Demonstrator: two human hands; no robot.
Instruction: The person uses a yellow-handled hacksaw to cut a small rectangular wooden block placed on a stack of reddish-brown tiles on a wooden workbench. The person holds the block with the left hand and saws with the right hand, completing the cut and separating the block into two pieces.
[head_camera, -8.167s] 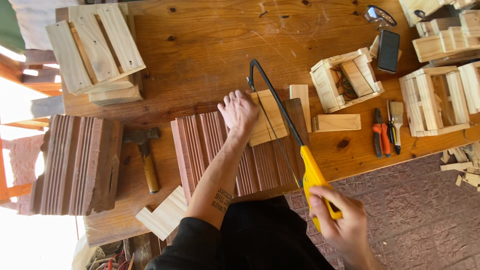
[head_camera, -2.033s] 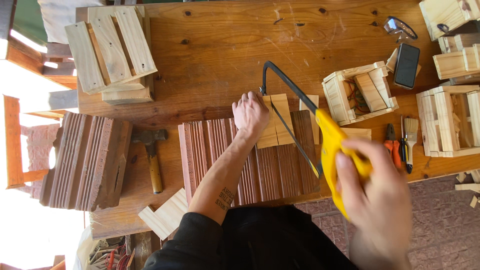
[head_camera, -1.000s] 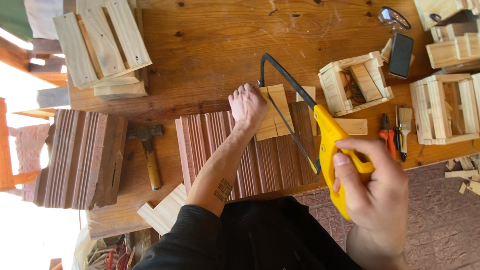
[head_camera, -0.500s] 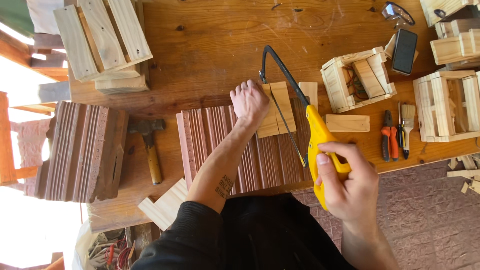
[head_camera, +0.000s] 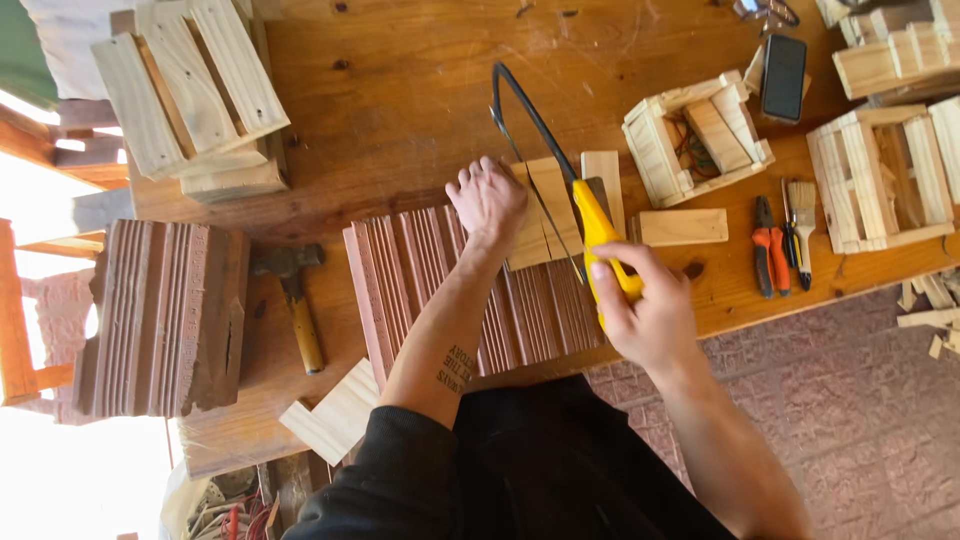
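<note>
Yellow saw handle (head_camera: 600, 245); ribbed reddish brick (head_camera: 450, 290).

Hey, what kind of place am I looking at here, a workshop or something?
Most likely a small woodworking bench, perhaps outdoors. The right hand grips a yellow-handled saw over a wood piece that the left hand holds down. Small slatted wooden crates, a hammer and pliers lie around.

A wooden desk (head_camera: 400, 110) carries two ribbed reddish blocks (head_camera: 165, 315) (head_camera: 420, 275), a hammer (head_camera: 293, 300), slatted wooden crates (head_camera: 190, 85) (head_camera: 880, 175), a small open crate (head_camera: 695, 135), loose wood offcuts (head_camera: 683, 227), pliers (head_camera: 765, 245), a paintbrush (head_camera: 800, 225) and a dark phone (head_camera: 783, 63).
</note>
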